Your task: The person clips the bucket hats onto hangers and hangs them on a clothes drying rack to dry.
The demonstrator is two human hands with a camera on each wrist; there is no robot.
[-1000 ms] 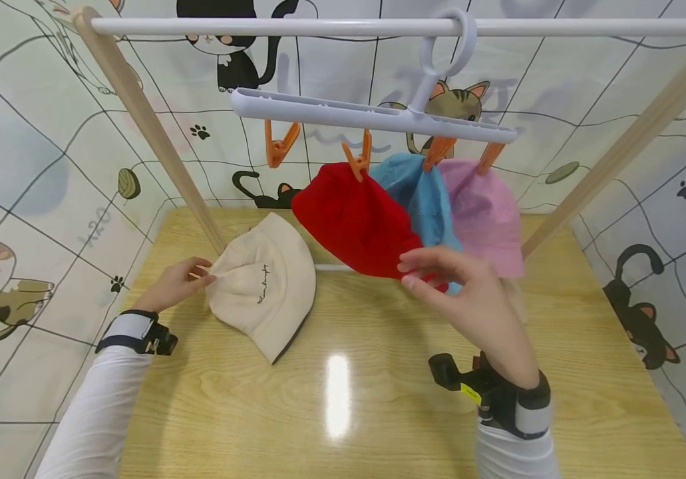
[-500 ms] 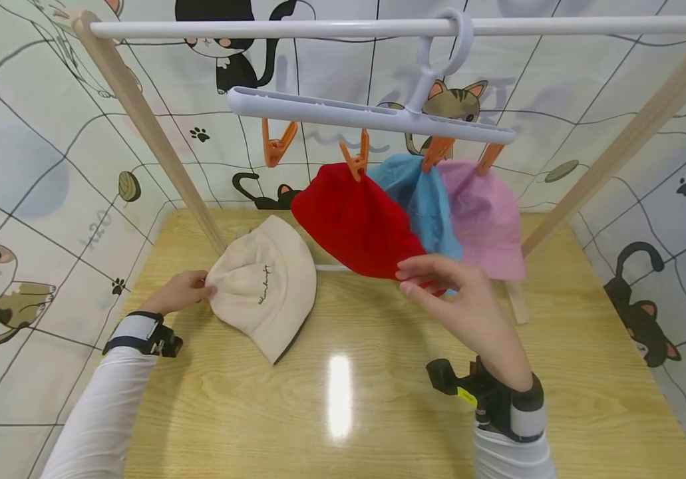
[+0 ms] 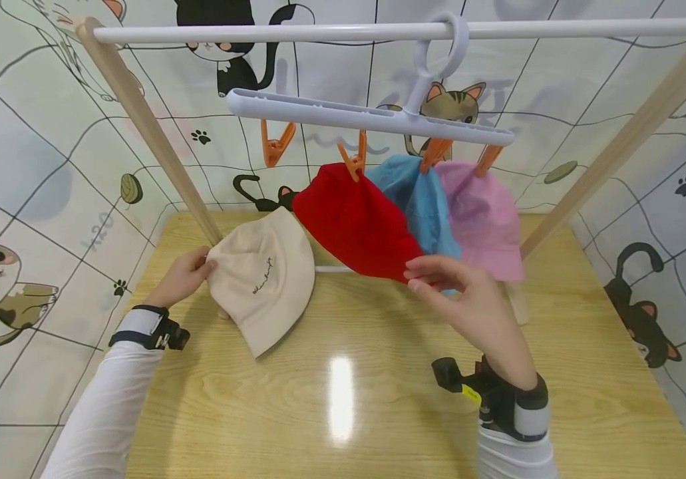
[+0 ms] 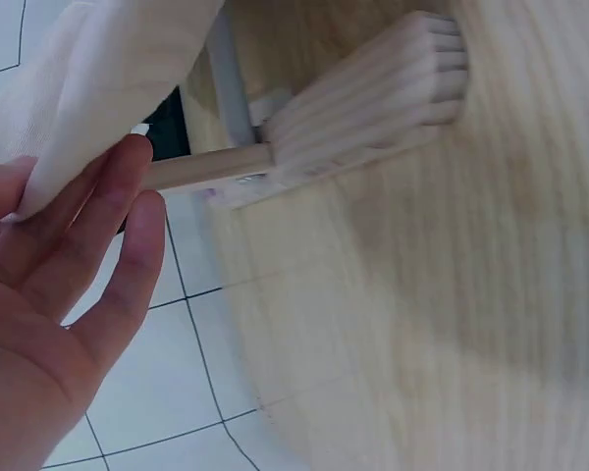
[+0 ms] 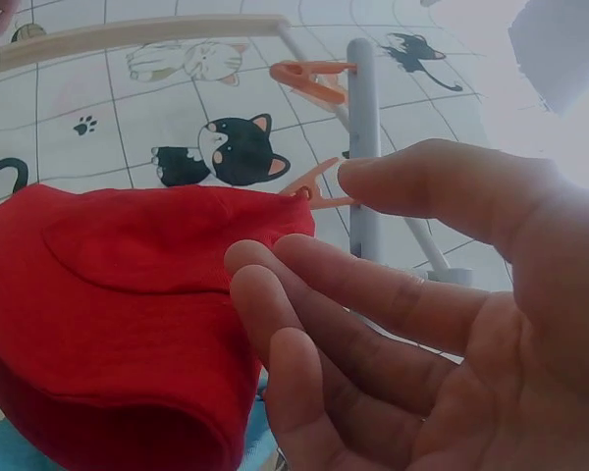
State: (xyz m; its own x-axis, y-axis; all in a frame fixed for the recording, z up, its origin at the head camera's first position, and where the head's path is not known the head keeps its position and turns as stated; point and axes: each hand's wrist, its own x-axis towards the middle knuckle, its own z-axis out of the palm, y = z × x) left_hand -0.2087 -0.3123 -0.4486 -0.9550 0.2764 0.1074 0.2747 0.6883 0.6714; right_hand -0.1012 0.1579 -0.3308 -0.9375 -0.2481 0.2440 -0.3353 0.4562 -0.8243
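My left hand (image 3: pixel 182 278) pinches the crown edge of a cream bucket hat (image 3: pixel 261 276) with dark script on it. In the left wrist view, a fold of that hat (image 4: pixel 108 78) lies between thumb and fingers. A red bucket hat (image 3: pixel 354 223) hangs from an orange clip (image 3: pixel 354 159). Beside its lower brim is my right hand (image 3: pixel 468 293); in the right wrist view its fingers are loosely bent, the thumb is well apart, and no cloth lies between them. Whether the fingertips touch the red hat, I cannot tell.
A lavender hanger (image 3: pixel 372 118) hooks over the white bar (image 3: pixel 247 33) of a wooden-legged rack. A blue hat (image 3: pixel 423 199) and a pink hat (image 3: pixel 480 216) hang from its right-hand clips. At its left end, an orange clip (image 3: pixel 275 145) holds nothing. Below is the wooden table (image 3: pixel 271 412).
My left hand has taken hold of the cream hat's crown and raised it slightly, turning its brim a little. The right hand has barely moved beside the red hat.
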